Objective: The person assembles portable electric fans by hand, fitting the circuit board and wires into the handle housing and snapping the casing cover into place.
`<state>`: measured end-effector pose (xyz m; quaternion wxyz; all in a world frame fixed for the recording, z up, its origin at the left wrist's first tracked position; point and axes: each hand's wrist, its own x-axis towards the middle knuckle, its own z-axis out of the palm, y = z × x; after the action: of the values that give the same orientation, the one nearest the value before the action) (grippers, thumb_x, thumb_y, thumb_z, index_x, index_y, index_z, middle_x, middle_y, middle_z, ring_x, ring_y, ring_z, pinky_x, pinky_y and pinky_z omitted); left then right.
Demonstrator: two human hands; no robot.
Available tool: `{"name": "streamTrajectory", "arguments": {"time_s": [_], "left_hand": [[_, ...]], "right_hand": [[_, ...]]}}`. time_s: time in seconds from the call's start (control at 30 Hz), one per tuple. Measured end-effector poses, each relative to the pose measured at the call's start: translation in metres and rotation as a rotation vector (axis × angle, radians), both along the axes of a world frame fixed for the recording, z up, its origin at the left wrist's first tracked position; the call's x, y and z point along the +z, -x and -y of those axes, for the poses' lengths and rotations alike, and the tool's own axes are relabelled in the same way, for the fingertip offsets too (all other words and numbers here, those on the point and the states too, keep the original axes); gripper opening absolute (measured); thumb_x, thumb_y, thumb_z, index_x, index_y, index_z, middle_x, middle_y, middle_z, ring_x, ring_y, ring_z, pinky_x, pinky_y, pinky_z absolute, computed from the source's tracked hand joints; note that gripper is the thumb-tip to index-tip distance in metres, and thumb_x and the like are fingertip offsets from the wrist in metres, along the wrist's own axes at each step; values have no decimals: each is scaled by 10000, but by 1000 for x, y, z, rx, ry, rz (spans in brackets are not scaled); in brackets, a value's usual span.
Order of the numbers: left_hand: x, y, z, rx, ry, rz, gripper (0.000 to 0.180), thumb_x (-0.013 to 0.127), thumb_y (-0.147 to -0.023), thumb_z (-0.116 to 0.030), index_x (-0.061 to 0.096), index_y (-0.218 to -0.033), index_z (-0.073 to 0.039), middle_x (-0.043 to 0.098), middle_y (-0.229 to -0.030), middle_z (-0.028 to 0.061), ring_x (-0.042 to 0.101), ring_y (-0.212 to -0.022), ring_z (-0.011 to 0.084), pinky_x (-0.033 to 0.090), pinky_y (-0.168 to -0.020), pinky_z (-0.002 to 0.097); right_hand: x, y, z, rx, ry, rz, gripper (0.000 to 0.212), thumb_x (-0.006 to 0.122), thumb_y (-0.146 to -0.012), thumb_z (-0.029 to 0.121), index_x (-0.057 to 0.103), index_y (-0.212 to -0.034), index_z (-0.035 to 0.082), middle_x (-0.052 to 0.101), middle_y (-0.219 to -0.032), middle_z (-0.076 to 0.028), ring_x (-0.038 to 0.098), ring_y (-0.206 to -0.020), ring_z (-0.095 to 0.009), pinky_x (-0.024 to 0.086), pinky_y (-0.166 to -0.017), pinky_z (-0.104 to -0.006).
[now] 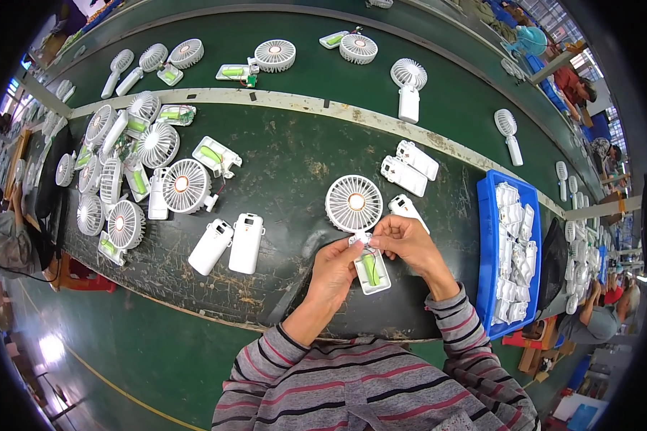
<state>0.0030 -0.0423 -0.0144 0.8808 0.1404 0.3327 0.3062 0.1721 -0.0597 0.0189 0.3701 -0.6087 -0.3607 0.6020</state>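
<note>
The left hand (331, 271) pinches the open handle (376, 289) of a handheld fan (354, 204), seemingly steadying it while the right hand (412, 244) pinches near its neck. The fan points toward twelve o'clock over the desk (295, 147); a blue bin (487, 253) sits handily at three.

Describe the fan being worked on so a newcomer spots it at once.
Start at the dark worktable and follow it to the near edge, left of the blue bin. There, a white fan lies with its round head beyond the left hand and right hand. Unlike the fans piled at left, it is in these hands, its open handle showing a green battery.
</note>
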Motion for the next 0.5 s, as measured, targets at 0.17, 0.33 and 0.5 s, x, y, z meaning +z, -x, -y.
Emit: {"name": "streamTrajectory", "arguments": {"time_s": [0.17, 0.33, 0.5], "left_hand": [[6, -2, -3, 35, 140, 14, 196, 538, -905, -111, 572, -1029, 37, 640, -918, 86, 623, -811, 143, 497, -754, 283], [12, -6, -3, 37, 113, 75, 207, 518, -915, -109, 561, -1031, 57, 637, -978, 145, 635, -880, 195, 514, -797, 321], [14, -13, -2, 112, 152, 66, 208, 508, -919, -100, 554, -1023, 75, 630, -990, 174, 633, -914, 227, 520, -818, 346]], "right_hand": [[-1, 3, 4, -17, -104, 52, 120, 672, -803, 86, 601, -866, 12, 597, -694, 10, 518, -592, -33, 391, -511, -174], [19, 0, 17, -121, -529, 1080, 266, 711, -727, 100, 609, -957, 13, 599, -871, -108, 567, -801, -239, 453, -704, -333], [9, -15, 30, -64, -454, 1288, 429, 725, -679, 89, 572, -1077, 35, 563, -984, -149, 516, -903, -327, 437, -768, -402]]}}
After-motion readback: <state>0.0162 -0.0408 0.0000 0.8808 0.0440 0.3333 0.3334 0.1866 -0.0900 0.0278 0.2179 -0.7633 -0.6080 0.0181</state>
